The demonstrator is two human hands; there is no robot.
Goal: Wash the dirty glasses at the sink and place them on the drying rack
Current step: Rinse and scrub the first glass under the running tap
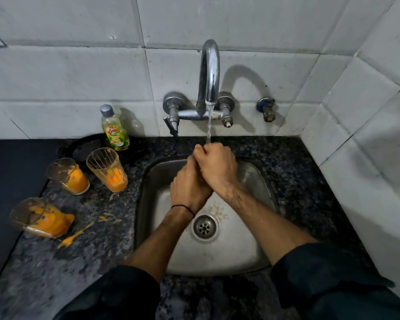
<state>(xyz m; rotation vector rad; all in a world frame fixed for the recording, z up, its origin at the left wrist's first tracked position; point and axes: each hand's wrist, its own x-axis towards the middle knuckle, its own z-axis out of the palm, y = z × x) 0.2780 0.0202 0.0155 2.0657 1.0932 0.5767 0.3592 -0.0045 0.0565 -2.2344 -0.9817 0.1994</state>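
Three dirty glasses with orange residue stand on the dark granite counter left of the sink: one (107,169) nearest the sink, one (68,176) to its left, one (42,217) nearer me. Both hands are over the steel sink (148,176), under the running water (208,125) from the faucet (209,72). My right hand (217,167) is curled over the fingers of my left hand (188,188). No glass shows between them. My left fingers are mostly hidden. No drying rack is in view.
A green dish-soap bottle (114,132) stands against the tiled wall behind the glasses, beside a dark round pan (86,146). Orange smears (75,236) lie on the counter. The drain (204,227) sits mid-sink. A tiled wall closes the right side.
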